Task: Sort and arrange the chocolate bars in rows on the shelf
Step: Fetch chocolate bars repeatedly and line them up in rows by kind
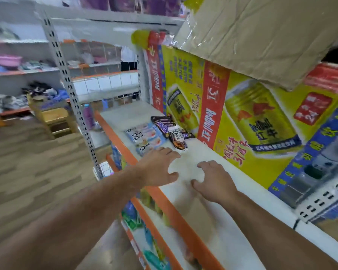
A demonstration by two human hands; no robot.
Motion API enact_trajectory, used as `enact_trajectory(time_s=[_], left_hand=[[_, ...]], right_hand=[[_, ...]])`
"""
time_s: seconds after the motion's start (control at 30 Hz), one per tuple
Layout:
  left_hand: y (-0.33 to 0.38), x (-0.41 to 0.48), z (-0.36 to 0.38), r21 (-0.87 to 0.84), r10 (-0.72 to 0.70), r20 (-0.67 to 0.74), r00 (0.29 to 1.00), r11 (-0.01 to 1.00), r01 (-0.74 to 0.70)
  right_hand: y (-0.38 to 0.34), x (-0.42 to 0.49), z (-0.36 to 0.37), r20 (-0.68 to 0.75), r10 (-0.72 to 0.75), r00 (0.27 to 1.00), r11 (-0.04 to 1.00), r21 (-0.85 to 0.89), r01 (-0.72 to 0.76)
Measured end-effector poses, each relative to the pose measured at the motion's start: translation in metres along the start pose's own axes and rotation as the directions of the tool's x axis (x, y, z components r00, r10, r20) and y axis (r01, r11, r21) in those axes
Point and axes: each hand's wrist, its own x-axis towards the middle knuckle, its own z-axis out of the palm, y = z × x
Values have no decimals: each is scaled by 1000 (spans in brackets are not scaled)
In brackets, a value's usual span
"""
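Sorting is looking partly done: pale Dove bars (pixel 144 136) are lying rowed by the front edge of the shelf (pixel 213 221), Snickers bars (pixel 163 123) behind, one dark Dove bar (pixel 177 139) sitting askew. The left hand (pixel 158 166) and right hand (pixel 213 180) are hovering loose-fingered, holding nothing. The Red Bull carton (pixel 242 117) at the back edge is hiding its contents

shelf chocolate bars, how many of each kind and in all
light blue Dove bars: 4, overlapping
brown and white Dove bar: 1
dark Snickers bars: at least 3, piled, exact count unclear
total: at least 8
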Motion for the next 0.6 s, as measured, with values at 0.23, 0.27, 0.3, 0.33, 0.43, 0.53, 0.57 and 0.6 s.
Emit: enact_trajectory(time_s=[0.23,0.27,0.3,0.33,0.43,0.53,0.57,0.6], left_hand=[[-82,62,0,-26,24,-12,1000,999,-24],[-93,71,2,-45,27,-12,1000,999,-28],[-106,80,4,-53,31,-16,999,998,-32],[-119,91,5,-44,43,-28,999,998,-44],[-162,128,8,12,148,-45,988,989,-147],[-202,167,6,14,283,-8,959,959,-283],[-214,181,6,14,337,-2,942,941,-337],[-225,194,5,16,390,5,921,921,-390]], right_hand=[[-32,88,17,-1,11,1000,1000,-17,-11],[-36,99,21,-7,26,1000,999,-20,-26],[-40,109,24,-21,43,999,999,-22,-44],[-45,119,28,-45,62,997,998,-24,-63],[-59,149,37,-117,128,985,990,-43,-134],[-73,175,42,-102,211,972,974,-60,-218],[-77,182,43,-84,241,967,967,-62,-247],[-80,188,44,-69,273,960,959,-60,-277]])
